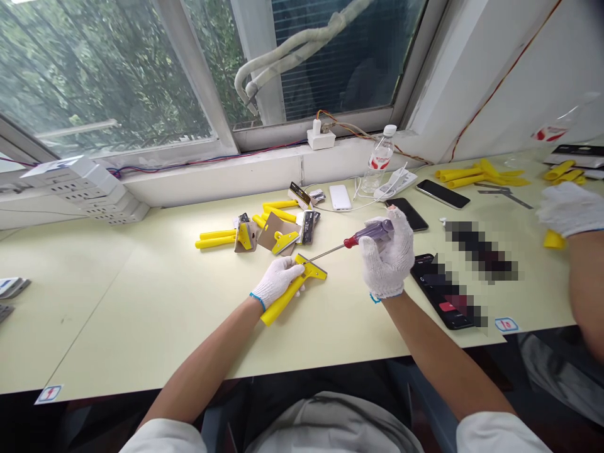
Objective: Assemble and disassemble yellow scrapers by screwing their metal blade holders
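Left hand [278, 280] fingers are clenched on the yellow scraper [295, 286], pinning it flat on the worktop [141, 314]. Right hand [387, 255] fingers grasp the screwdriver [363, 236]; its shaft runs leftward from them, tip meeting the scraper head beside the left fingers.

Left arm: bare forearm, extended forward and slightly rightward.
Left hand [278, 280]: gloved in white knit; fingers [293, 272] are curled downward in a closed grip.
Right arm: bare forearm, angled inward and to the left.
Right hand [387, 255]: gloved, raised, fingers wrapped closed; wrist is bent upward.
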Tool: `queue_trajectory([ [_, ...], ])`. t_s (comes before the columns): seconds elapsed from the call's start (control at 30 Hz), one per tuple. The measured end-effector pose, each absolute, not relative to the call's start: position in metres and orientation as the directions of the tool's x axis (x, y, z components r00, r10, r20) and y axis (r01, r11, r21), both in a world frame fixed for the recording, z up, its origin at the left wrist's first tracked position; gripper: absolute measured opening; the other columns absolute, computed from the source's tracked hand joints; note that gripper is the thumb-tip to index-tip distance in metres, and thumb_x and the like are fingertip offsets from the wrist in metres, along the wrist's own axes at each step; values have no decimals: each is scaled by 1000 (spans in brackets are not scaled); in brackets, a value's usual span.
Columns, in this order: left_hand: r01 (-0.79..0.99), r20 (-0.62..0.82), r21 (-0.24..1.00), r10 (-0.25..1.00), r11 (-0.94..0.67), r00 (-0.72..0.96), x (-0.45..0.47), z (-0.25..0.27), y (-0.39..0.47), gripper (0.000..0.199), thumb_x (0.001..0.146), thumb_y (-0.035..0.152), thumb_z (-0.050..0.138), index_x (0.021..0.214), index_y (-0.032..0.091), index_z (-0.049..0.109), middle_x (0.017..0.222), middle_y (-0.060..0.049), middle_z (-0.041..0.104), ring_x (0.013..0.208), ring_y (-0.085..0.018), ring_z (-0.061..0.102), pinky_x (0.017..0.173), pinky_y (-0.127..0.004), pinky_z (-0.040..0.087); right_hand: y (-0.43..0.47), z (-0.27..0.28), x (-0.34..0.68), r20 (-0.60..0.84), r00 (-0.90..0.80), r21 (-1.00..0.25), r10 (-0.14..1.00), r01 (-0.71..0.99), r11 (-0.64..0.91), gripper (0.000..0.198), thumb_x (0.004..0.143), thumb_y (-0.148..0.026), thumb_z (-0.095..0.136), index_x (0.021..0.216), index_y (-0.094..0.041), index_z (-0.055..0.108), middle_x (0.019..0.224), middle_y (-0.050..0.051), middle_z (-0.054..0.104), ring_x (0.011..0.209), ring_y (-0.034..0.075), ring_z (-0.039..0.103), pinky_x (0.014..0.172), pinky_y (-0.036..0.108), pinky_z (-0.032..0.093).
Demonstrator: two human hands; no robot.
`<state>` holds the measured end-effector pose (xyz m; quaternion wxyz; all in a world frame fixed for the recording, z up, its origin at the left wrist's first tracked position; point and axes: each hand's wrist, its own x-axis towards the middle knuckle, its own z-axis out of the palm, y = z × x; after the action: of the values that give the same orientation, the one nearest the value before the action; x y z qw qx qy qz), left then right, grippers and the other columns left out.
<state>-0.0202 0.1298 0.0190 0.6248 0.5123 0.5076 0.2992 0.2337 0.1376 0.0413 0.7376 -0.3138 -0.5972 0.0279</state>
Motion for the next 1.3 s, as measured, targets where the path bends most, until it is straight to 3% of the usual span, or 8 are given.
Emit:
queue_trajectory([
  [0.17, 142, -320, 947, 895, 290, 311, -21, 16, 131, 20, 93, 34, 72, 96, 18, 60, 81, -4, 71, 61, -20, 75, 49, -28, 61, 135, 46, 229, 873, 279, -468, 401, 244, 849, 62, 98, -19, 64, 158, -30, 53, 128, 10, 66, 110, 19, 74, 88, 36, 68],
  [0.37, 150, -331, 943, 891, 298, 312, -21, 18, 130, 19, 94, 33, 71, 96, 17, 59, 77, -5, 71, 60, -19, 74, 49, -27, 60, 132, 51, 227, 861, 209, -490, 463, 106, 865, 53, 102, -17, 55, 152, -36, 52, 132, 7, 70, 94, 16, 75, 82, 36, 69],
  [0.6, 148, -338, 940, 888, 307, 310, -20, 19, 130, 22, 93, 35, 73, 98, 17, 60, 76, -5, 71, 60, -19, 74, 49, -27, 59, 134, 42, 235, 908, 117, -420, 403, 253, 872, 70, 100, -20, 63, 165, -37, 44, 134, 10, 66, 110, 20, 74, 92, 40, 70],
  [0.73, 146, -336, 941, 891, 305, 305, -20, 19, 130, 22, 94, 35, 73, 97, 17, 61, 77, -5, 71, 61, -19, 74, 50, -27, 60, 135, 44, 230, 895, 133, -445, 425, 248, 860, 87, 91, -13, 74, 167, -37, 40, 128, 8, 66, 104, 17, 76, 88, 34, 70],
  [1.0, 137, -347, 938, 885, 320, 310, -21, 19, 130, 23, 94, 36, 73, 95, 18, 58, 76, -5, 72, 59, -19, 74, 49, -27, 59, 129, 51, 226, 847, 156, -528, 508, 131, 839, 71, 89, -12, 66, 152, -33, 44, 117, 5, 72, 93, 15, 76, 85, 35, 70],
  [1.17, 148, -339, 940, 888, 307, 310, -20, 21, 129, 21, 94, 34, 72, 97, 17, 60, 75, -5, 72, 58, -19, 73, 48, -27, 59, 129, 46, 232, 865, 77, -502, 496, 94, 860, 73, 96, -14, 62, 162, -38, 39, 128, 7, 72, 95, 16, 78, 89, 40, 70],
  [1.3, 144, -338, 940, 890, 308, 307, -19, 21, 129, 20, 94, 33, 72, 97, 17, 60, 76, -5, 72, 59, -19, 74, 49, -27, 60, 130, 47, 232, 904, 39, -425, 426, 188, 886, 82, 98, -16, 66, 170, -38, 33, 130, 9, 69, 104, 18, 79, 91, 39, 71],
])
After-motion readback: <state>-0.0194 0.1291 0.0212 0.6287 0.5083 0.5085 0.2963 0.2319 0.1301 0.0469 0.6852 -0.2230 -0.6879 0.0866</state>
